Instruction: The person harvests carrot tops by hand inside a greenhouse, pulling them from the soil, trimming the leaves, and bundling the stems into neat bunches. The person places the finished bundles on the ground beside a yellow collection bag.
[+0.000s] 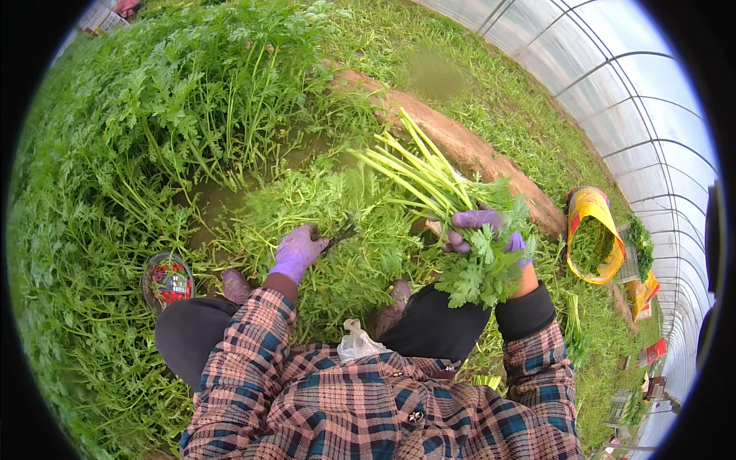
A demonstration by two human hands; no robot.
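Observation:
My left hand (299, 253), in a purple glove, is closed on a small dark, withered-looking piece of plant (341, 233) that sticks out to the right past the fingers. Cut greens lie on the ground below it. In a purple glove too, my right hand (471, 230) grips a bunch of leafy greens (420, 169). Its pale green stems point up and to the left, while the lobed leaves hang over the wrist. A clear plastic bag (357, 343) shows at my waist, between my knees.
Tall leafy plants (172, 98) stand at the left. A round container (168, 282) sits by my left knee. An earth ridge (460, 144) runs past the bunch. Farther right are a yellow sack (598, 253) holding greens, a plastic crate (628, 253) and the greenhouse's film wall (644, 132).

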